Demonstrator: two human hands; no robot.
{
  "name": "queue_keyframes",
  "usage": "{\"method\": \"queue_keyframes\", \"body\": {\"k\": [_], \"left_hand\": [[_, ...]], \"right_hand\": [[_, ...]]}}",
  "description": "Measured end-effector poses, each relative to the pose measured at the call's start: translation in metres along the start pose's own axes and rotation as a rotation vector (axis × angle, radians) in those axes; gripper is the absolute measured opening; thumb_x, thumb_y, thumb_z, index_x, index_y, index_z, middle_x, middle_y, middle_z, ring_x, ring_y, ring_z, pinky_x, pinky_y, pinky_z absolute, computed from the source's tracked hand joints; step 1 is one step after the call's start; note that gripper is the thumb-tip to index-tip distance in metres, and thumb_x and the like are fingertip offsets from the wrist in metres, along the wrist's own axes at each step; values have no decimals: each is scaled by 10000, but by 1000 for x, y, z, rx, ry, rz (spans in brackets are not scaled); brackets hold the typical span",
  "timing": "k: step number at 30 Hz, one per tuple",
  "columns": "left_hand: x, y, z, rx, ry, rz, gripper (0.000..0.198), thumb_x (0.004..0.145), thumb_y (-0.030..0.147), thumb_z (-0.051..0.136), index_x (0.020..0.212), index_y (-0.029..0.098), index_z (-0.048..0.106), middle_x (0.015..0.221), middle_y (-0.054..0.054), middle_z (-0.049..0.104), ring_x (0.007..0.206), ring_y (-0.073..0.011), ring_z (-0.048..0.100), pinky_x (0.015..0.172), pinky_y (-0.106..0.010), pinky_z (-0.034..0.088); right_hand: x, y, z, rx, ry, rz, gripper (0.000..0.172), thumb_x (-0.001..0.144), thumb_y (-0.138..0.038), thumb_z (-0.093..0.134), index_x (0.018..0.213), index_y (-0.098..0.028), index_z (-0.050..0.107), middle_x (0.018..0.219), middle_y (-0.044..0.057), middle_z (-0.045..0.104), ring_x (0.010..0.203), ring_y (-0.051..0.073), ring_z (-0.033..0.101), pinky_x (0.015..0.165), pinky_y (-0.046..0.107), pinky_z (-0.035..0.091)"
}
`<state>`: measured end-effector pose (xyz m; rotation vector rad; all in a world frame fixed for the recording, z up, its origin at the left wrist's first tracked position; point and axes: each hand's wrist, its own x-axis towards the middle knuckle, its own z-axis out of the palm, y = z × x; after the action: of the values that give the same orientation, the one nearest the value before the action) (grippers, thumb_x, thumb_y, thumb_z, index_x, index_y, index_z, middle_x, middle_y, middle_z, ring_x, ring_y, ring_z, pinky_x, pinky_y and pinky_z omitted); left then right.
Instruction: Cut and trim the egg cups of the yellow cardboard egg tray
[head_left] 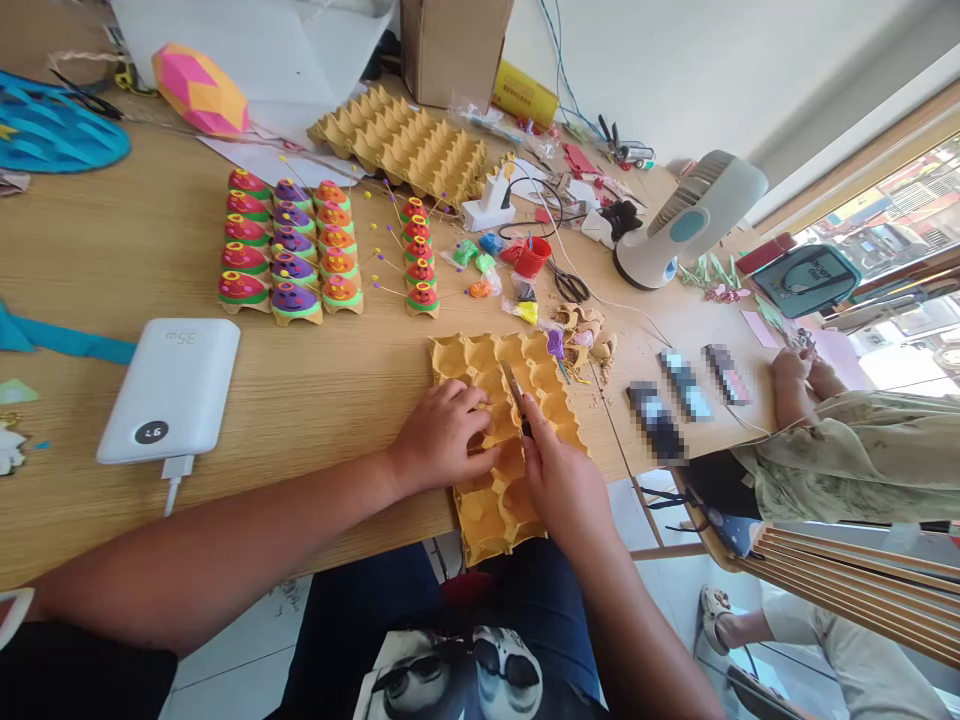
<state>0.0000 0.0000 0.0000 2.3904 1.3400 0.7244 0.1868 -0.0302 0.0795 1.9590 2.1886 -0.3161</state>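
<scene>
An orange-yellow egg carton tray (480, 510) lies over the near edge of the wooden table (315, 380). My left hand (442, 435) presses down on the tray's left part, fingers curled onto the cups. My right hand (559, 480) is closed round the handle of a knife (514, 388), whose blade rests in the middle of the tray, pointing away from me.
Rows of painted egg-cup figures (289, 245) stand at the back left, a second row (418, 255) beside them. A white power bank (172, 390) lies left. Another egg tray (405, 140), a red cup (532, 255), scissors (570, 285) and a white fan (686, 220) sit farther back. Another person's arm (847, 440) rests at right.
</scene>
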Motion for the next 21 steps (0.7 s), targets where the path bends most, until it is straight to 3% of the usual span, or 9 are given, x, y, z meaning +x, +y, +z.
{"method": "queue_keyframes", "body": {"k": [6,21], "left_hand": [[0,0,0,18,-7,0,295,861,504,698,870,210,723,1162,-85,674,1083,-305,562,918,-477,470],[0,0,-1,-10,-11,-9,292,866,501,695,857,211,724,1181,-87,671,1102,-307,553,948,-494,467]], "right_hand": [[1,-7,-3,-107,-17,38,626,1080,-311,404,1675,-351,214,952,42,795,762,235,749,605,279,437],[0,-1,0,32,19,-4,625,1071,-280,422,1665,-360,246,1027,28,802,794,231,754,609,277,423]]}}
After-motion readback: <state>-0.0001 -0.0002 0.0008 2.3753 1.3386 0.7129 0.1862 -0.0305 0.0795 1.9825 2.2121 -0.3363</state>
